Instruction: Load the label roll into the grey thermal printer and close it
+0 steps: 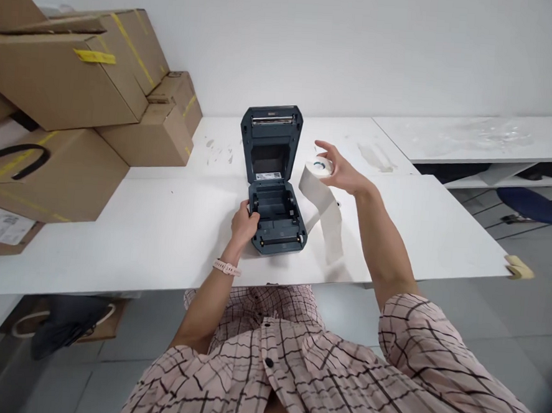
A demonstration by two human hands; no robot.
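A dark grey label printer (273, 187) stands on the white table (162, 237) with its lid raised and its inside bay bare. My left hand (244, 224) grips the printer's left front corner, fingers closed against the body. To the right of the printer, a little above the table, my right hand (341, 170) holds a white paper roll (319, 167) with the fingers curled round it. A loose strip of the paper (330, 219) hangs from the roll down onto the table beside the printer.
Several brown cardboard boxes (77, 94) are stacked at the left of the table against the wall. A second white shelf (476, 138) runs at the right, with a blue chair (531, 204) below it. A foam corner guard (519, 267) caps the table's right corner.
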